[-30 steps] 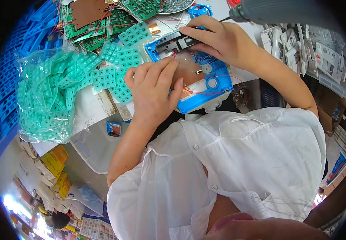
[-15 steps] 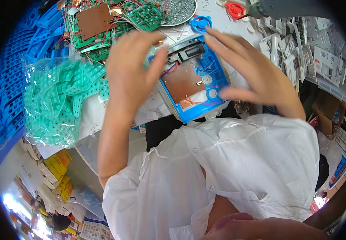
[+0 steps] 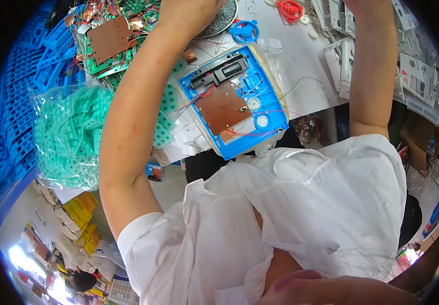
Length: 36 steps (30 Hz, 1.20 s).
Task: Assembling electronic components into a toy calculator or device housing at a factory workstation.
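Note:
A blue plastic housing (image 3: 272, 107) lies tilted on the table, with a brown circuit board (image 3: 222, 109), a black part (image 3: 219, 71) along its far edge and thin red and blue wires. Neither hand touches it. My left hand (image 3: 191, 11) reaches over the rim of a round dish (image 3: 235, 15) of small metal pieces; its fingertips are cut off by the upper edge. My right hand (image 3: 365, 4) is nearly all beyond the upper edge at the far right, its fingers hidden. Between the hands lie a blue ring-shaped part (image 3: 245, 31) and a red one (image 3: 290, 10).
Green circuit boards with wires (image 3: 112, 66) are heaped at the far left. A clear bag of teal rubber pads (image 3: 72, 132) lies nearer, beside stacked blue plastic parts (image 3: 13, 112). White plastic panels (image 3: 417, 76) stand at the right. Clear wrap (image 3: 275, 66) sits under the housing.
Both hands have left the housing and moved away from me, the left to the dish, the right to the upper edge. The grey tool at the far right is no longer visible.

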### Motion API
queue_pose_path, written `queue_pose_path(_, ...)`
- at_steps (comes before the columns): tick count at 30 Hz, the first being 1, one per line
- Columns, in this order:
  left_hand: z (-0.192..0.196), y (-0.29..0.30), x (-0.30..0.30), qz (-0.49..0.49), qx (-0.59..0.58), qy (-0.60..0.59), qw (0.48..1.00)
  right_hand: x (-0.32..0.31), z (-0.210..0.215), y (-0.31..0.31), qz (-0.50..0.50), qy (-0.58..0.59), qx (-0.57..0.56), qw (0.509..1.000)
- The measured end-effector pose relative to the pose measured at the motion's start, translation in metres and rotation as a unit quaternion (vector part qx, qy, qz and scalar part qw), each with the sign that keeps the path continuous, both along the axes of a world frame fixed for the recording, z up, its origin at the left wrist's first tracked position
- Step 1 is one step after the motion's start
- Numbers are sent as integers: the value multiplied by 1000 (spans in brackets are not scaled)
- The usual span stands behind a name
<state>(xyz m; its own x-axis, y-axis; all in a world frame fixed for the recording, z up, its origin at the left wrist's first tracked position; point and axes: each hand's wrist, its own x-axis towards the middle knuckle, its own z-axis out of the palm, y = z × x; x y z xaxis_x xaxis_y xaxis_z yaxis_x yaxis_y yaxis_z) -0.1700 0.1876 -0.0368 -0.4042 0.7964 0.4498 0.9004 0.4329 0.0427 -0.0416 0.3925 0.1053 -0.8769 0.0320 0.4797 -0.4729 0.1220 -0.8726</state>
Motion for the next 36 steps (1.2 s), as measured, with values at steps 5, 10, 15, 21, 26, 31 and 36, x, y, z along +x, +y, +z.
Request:
queue_pose_path(5,4,-1,0,51,-48,-46,996,4,-11,-40,26,-75,-24,997)
queue_pose_path(10,49,-48,61,-83,131,-396,905,35,-26,-62,63,-27,-188,980)
queue_pose_path(15,44,-77,129,-76,157,-268,947,56,-39,-89,197,67,-308,928)
queue_pose_path(21,29,-84,156,-46,251,-301,919,70,-41,-113,145,39,-343,927)
queue_pose_path(26,22,-83,157,-50,282,-280,916,68,-46,-111,128,28,-297,946)
queue_pose_path(31,29,-82,146,12,177,-192,965,53,-53,-100,83,1,-221,972)
queue_pose_path(36,13,-79,140,44,124,-146,980,28,-84,-95,35,-39,-222,974)
